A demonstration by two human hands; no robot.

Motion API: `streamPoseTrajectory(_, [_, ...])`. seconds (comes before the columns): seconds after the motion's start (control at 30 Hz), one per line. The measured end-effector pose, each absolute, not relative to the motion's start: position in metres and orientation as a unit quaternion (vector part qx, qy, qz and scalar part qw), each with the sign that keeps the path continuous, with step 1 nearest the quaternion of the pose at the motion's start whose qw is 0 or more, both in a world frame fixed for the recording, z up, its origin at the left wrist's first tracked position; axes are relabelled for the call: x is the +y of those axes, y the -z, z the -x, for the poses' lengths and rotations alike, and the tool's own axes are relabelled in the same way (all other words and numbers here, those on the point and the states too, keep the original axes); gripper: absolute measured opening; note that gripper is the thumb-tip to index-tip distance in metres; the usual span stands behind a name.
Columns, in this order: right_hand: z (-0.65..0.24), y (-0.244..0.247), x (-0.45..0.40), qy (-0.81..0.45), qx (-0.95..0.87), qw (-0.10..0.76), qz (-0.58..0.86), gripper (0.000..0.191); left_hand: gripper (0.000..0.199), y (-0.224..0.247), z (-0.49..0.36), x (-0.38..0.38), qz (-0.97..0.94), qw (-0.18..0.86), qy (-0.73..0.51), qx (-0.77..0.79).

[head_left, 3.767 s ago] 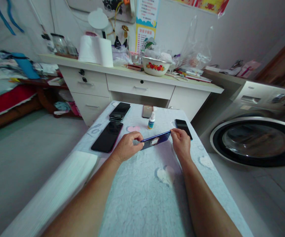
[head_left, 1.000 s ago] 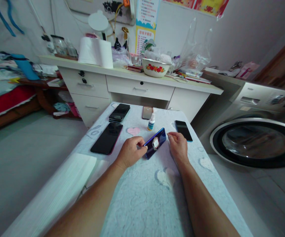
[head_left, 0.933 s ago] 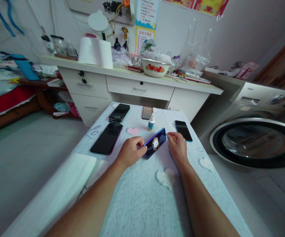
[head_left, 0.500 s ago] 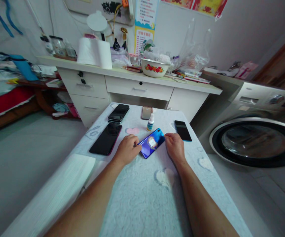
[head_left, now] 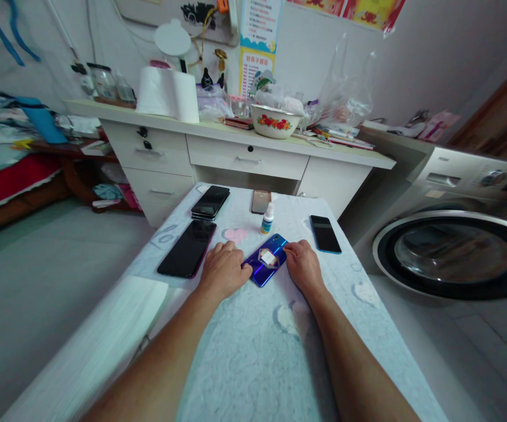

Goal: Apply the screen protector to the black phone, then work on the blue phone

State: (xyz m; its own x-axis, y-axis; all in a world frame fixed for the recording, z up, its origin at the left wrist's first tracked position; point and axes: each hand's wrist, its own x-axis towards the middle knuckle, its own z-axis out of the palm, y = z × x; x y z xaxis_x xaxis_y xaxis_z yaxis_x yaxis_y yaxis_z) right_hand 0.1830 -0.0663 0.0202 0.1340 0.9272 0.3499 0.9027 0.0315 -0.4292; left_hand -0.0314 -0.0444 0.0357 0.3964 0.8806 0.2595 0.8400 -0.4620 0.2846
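Observation:
A shiny blue phone (head_left: 259,274) lies back up on the patterned tablecloth (head_left: 253,351), a pale patch and ring at its middle. My left hand (head_left: 225,268) is closed at its left edge, thumb against the phone. At the right edge, my right hand (head_left: 302,262) pinches the phone's side with thumb and fingertips. Just beyond the phone stands a small white bottle (head_left: 267,219) with a blue label. A large black phone (head_left: 187,249) lies left of my left hand.
Stacked phones (head_left: 210,202) sit at the table's back left, a brown-framed phone (head_left: 261,201) at the back, and another dark phone (head_left: 325,234) at the right. Behind is a white desk (head_left: 244,155); a washing machine (head_left: 455,234) stands to the right.
The blue phone has come slightly nearer and lies flatter on the cloth. My right hand has moved left and a little nearer; my left hand has shifted slightly left.

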Motion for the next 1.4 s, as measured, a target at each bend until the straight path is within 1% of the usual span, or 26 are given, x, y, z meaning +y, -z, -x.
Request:
streamPoseTrajectory(0.13, [-0.182, -0.020, -0.067, -0.019, -0.659, 0.279, 0.698, 0.023, 0.018, -0.037, 0.031, -0.046, -0.834, 0.035, -0.188, 0.518])
streamPoseTrajectory(0.27, [-0.182, -0.020, -0.067, -0.021, -0.659, 0.277, 0.699, 0.023, 0.012, -0.037, 0.027, -0.048, -0.827, 0.038, -0.202, 0.523])
streamPoseTrajectory(0.3, [-0.182, -0.020, -0.067, -0.021, -0.660, 0.279, 0.698, 0.023, 0.013, -0.037, 0.025, -0.049, -0.824, 0.042, -0.210, 0.524])
streamPoseTrajectory(0.33, [-0.182, -0.020, -0.067, -0.021, -0.660, 0.280, 0.696, 0.022, 0.017, -0.036, 0.023, -0.051, -0.823, 0.050, -0.218, 0.521])
streamPoseTrajectory(0.4, [-0.183, -0.020, -0.067, -0.019, -0.661, 0.287, 0.693, 0.022, 0.034, -0.034, 0.018, -0.054, -0.828, 0.072, -0.224, 0.509])
streamPoseTrajectory(0.53, [-0.184, -0.019, -0.067, -0.012, -0.654, 0.299, 0.695, 0.022, 0.064, -0.030, 0.012, -0.060, -0.836, 0.104, -0.205, 0.498])
streamPoseTrajectory(0.6, [-0.184, -0.019, -0.067, -0.012, -0.651, 0.296, 0.699, 0.022, 0.075, -0.028, 0.011, -0.061, -0.839, 0.111, -0.204, 0.492])
streamPoseTrajectory(0.67, [-0.183, -0.020, -0.067, -0.013, -0.652, 0.288, 0.701, 0.022, 0.081, -0.027, 0.011, -0.061, -0.845, 0.117, -0.205, 0.481])
streamPoseTrajectory(0.73, [-0.181, -0.022, -0.068, -0.018, -0.655, 0.281, 0.701, 0.022, 0.081, -0.027, 0.010, -0.061, -0.849, 0.124, -0.207, 0.470])
streamPoseTrajectory(1.03, [-0.167, -0.028, -0.075, -0.045, -0.689, 0.262, 0.674, 0.021, 0.066, -0.025, 0.009, -0.058, -0.849, 0.143, -0.207, 0.464])
streamPoseTrajectory(1.27, [-0.156, -0.033, -0.081, -0.081, -0.726, 0.256, 0.633, 0.020, 0.068, -0.027, 0.012, -0.057, -0.852, 0.157, -0.191, 0.462])
streamPoseTrajectory(1.4, [-0.149, -0.037, -0.085, -0.101, -0.752, 0.244, 0.605, 0.019, 0.066, -0.026, 0.013, -0.055, -0.852, 0.171, -0.191, 0.457])
